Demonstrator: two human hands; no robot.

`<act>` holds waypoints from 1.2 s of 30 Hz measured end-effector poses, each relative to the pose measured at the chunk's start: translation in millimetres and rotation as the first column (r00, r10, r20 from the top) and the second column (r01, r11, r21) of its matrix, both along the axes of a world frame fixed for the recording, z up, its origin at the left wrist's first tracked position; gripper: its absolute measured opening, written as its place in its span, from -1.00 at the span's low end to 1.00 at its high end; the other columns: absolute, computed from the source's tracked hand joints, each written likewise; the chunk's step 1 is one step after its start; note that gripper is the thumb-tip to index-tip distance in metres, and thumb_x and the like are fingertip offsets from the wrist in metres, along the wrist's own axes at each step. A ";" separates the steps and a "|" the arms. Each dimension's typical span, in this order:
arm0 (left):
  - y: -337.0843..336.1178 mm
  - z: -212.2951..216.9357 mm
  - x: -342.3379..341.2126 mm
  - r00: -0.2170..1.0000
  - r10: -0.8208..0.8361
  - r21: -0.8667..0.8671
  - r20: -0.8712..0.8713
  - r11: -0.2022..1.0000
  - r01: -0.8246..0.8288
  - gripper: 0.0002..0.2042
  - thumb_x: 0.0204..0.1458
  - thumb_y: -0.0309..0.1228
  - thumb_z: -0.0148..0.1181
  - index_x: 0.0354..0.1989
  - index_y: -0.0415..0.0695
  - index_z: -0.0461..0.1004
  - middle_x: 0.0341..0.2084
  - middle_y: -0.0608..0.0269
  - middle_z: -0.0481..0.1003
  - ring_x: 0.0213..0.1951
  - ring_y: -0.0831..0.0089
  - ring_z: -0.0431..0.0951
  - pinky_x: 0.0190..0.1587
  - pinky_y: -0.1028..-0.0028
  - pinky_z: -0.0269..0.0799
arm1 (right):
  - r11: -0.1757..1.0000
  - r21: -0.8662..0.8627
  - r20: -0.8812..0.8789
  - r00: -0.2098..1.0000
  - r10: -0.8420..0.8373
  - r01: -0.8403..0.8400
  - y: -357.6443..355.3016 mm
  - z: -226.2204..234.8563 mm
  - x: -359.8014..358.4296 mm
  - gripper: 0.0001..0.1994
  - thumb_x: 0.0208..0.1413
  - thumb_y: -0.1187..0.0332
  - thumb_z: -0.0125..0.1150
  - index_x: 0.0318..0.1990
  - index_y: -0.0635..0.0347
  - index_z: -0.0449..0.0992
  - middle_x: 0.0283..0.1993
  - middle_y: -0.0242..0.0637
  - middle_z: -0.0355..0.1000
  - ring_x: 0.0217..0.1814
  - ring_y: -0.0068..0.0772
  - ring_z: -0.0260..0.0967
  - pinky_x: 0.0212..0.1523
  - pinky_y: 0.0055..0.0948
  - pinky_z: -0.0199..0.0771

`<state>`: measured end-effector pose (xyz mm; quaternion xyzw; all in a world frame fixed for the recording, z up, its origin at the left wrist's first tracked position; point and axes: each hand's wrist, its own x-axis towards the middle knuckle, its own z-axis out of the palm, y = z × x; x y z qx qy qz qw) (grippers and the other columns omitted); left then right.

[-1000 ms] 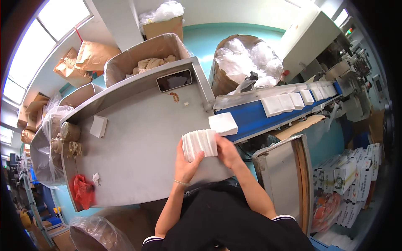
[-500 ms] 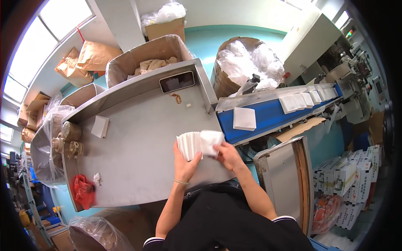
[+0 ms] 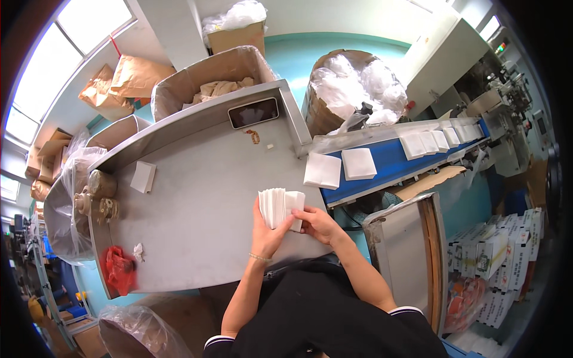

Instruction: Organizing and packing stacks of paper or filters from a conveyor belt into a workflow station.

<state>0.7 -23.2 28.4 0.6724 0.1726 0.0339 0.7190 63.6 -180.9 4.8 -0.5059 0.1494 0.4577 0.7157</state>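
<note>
My left hand [image 3: 268, 234] is wrapped round a stack of folded white paper squares [image 3: 272, 207], held upright just above the metal table near its right front corner. The squares' folded edges stand side by side like pages. At the right end of the stack, my right hand [image 3: 320, 224] pinches the outermost square [image 3: 294, 209] between thumb and fingers, against the rest. Beyond my right hand, a white square [image 3: 322, 170] lies at the near end of the blue conveyor belt [image 3: 388, 160], with another white square [image 3: 359, 164] beside it.
Farther along the belt, more white squares [image 3: 413, 146] lie in a row. The metal table [image 3: 197, 197] holds a phone [image 3: 253, 113], a beaded bracelet [image 3: 255, 137], a small folded paper [image 3: 142, 177] and a red plastic bag [image 3: 119, 270]. A raised rim [image 3: 197, 109] borders its far side.
My right hand has brought its loose square in against the stack's right end. The stack has shifted slightly right. Two squares now lie at the belt's near end, where one lay before.
</note>
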 end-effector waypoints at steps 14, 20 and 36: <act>46.5 -7.0 -7.2 0.971 0.196 0.018 -0.135 0.980 -0.196 -0.50 0.11 -0.44 0.14 0.21 -0.29 0.17 -0.05 0.12 0.41 -0.04 0.39 0.42 0.00 0.41 0.37 | 0.874 -0.025 0.001 0.874 -0.486 0.485 37.6 -32.2 30.1 -0.75 0.15 0.46 0.14 -0.05 0.39 0.41 -0.14 -0.16 0.49 -0.24 -0.33 0.51 -0.21 -0.43 0.61; 24.3 -2.0 -1.0 0.992 0.032 -0.001 -0.125 0.999 -0.032 -0.44 0.12 -0.35 0.18 0.25 -0.29 0.14 0.00 0.07 0.40 0.01 0.37 0.41 0.04 0.42 0.36 | 0.757 0.144 0.018 0.764 -0.645 0.637 -0.2 -18.1 32.2 -0.65 0.18 0.26 0.19 -0.04 0.39 0.41 -0.17 -0.16 0.48 -0.29 -0.35 0.49 -0.25 -0.44 0.58; 33.1 -27.1 9.3 0.983 -0.180 0.045 0.042 0.983 0.178 -0.48 0.19 -0.33 0.06 0.27 -0.25 0.09 0.08 0.09 0.33 0.11 0.31 0.37 0.09 0.36 0.39 | 0.968 0.037 0.145 0.957 -0.253 0.250 27.2 -4.7 -8.7 -0.61 0.16 0.24 0.20 0.10 0.22 0.42 -0.08 -0.31 0.47 -0.07 -0.52 0.41 -0.09 -0.52 0.42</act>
